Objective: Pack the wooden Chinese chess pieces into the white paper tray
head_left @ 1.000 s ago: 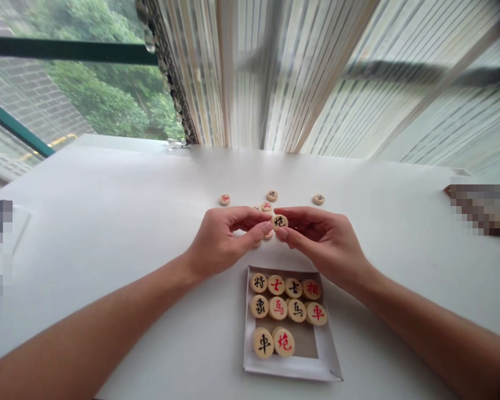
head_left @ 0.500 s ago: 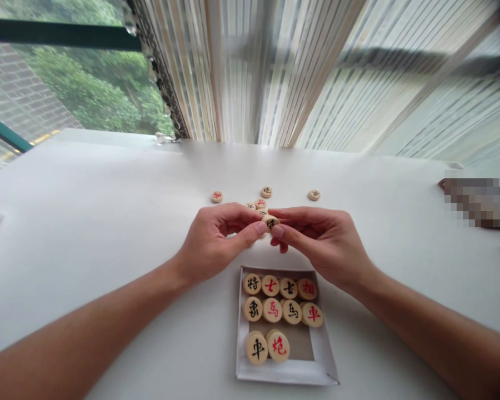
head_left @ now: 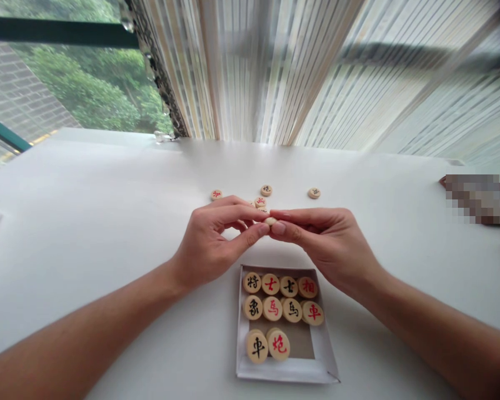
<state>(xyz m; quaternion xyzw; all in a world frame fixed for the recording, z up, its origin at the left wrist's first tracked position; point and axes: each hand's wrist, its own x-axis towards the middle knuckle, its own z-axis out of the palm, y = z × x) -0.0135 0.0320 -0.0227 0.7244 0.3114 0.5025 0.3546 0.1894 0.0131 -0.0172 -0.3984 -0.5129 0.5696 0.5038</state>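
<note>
Between the fingertips of my left hand (head_left: 216, 236) and my right hand (head_left: 325, 239) is a small wooden chess piece (head_left: 270, 221), its marked face not visible now. Both hands pinch it above the middle of the table. Just below them lies a shallow white box (head_left: 291, 371) with round wooden pieces in rows. Among them are a black-marked piece (head_left: 257, 347) and a red-marked piece (head_left: 278, 344) in the front row. Behind my fingers a red-marked piece (head_left: 260, 202) shows, with others partly hidden.
Farther back on the white table (head_left: 108, 222) lie a red-marked piece (head_left: 216, 194), a black-marked piece (head_left: 266, 190) and another piece (head_left: 314, 193). A blurred brown object (head_left: 483, 200) is at the right edge. String curtains (head_left: 275, 72) hang behind.
The held piece has been tilted between my fingers, so its black character no longer shows. My left fingers have shifted slightly and cover more of the pieces behind.
</note>
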